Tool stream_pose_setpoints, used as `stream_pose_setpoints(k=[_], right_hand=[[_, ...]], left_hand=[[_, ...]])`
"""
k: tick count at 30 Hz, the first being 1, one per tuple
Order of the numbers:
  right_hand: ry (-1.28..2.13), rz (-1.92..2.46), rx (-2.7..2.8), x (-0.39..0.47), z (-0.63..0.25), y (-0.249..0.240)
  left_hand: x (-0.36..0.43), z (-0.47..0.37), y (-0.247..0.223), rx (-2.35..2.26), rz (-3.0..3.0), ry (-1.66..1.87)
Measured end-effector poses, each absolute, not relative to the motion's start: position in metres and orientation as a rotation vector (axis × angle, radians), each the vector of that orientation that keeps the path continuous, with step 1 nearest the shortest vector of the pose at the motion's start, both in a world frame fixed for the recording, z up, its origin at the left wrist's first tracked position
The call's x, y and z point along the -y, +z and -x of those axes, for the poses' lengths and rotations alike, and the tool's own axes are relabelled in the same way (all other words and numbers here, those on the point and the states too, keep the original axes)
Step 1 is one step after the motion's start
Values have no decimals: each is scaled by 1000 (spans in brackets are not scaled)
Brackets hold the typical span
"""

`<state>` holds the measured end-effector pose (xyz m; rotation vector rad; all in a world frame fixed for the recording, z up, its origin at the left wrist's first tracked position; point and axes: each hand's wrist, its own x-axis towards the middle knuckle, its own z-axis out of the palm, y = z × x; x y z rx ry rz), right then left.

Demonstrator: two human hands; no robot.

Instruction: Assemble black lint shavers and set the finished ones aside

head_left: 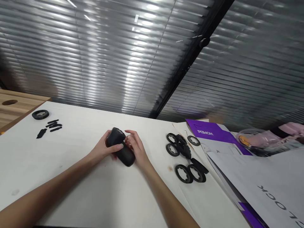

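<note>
My left hand is closed around a black, rounded wheel-like part, its thumb lying across the part's middle. The part is held tilted just above the white table, and a seam or gap runs between its upper and lower sections. From the other side, the bent fingers of my right hand grip its edge near that gap. My left palm and the undersides of my right fingers are hidden. What the inside of the part looks like cannot be made out.
Several black notched rings and black wheel pieces lie to the right. Far left are a black ring and several thin black strips. A purple-and-white box and large white packaging stand at right. Blinds hang behind.
</note>
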<state>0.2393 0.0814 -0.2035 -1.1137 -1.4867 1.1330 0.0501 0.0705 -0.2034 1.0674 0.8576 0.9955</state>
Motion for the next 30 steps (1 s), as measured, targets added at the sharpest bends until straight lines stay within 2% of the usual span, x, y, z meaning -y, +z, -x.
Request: stream_pose_setpoints(k=[8,11,17,30], right_hand=[[1190,1180,1337,-91,-245,-214],[1173,1195,1330,-91,-242,-218],[910,1219,1388,-93,-243,-218],[887,1217,1085,-82,-231,-211]], left_hand=[[-69,-53,-204,-957,-1243,1244],[-63,-56,-208,-834,-1213,1192],[-51,-63,-227,-633,-1245,1050],[-30,-64,-234,-568,-1744,1004]])
